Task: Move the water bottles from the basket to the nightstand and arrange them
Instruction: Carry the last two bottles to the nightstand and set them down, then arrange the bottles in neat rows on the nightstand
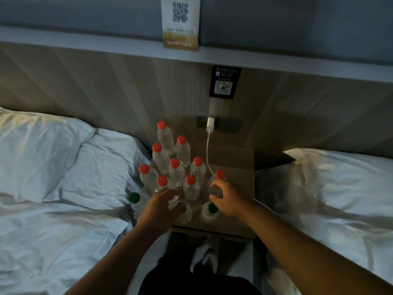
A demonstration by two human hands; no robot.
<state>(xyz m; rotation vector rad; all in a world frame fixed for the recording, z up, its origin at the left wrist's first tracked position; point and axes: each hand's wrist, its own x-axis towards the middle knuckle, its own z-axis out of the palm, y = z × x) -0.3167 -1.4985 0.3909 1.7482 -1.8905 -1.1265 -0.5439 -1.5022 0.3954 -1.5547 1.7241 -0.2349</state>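
Two beds in rumpled white linen fill the sides of the view, the left bed (53,220) with two white pillows (32,150) and the right bed (340,199) across the gap. Behind them runs a wood-grain headboard panel (95,86) topped by a long grey ledge (85,47).

Between the beds stands the brown wooden bedside worktop (236,162). The task's things are gathered on its left half. There, clear plastic water bottles with red caps (161,160) stand upright, close together in rough rows, with nine red caps in all.

The person's bare forearms reach in from below.
- **Left grip** (161,207): clenched over the top of a clear green-capped bottle (186,215) at the front edge of the cluster. Its cap shows only partly under the fingers.
- **Right grip** (225,196): grasps, fingers curled round its body, the rightmost red-capped bottle (220,174).

A second green-capped bottle (210,210) stands just beside the right grip, between the two grips. A third green-capped bottle (134,198) sits at the left border by the bedding. Whether it rests on the worktop or on the bed cannot be told.

A white and gold card with a QR code (180,22) stands on the ledge. A black QR sticker (225,81) is fixed to the panel below it. Under that, a white charger plug (210,123) sits in a wall socket. Its thin white cable (208,154) trails down toward the bottles.
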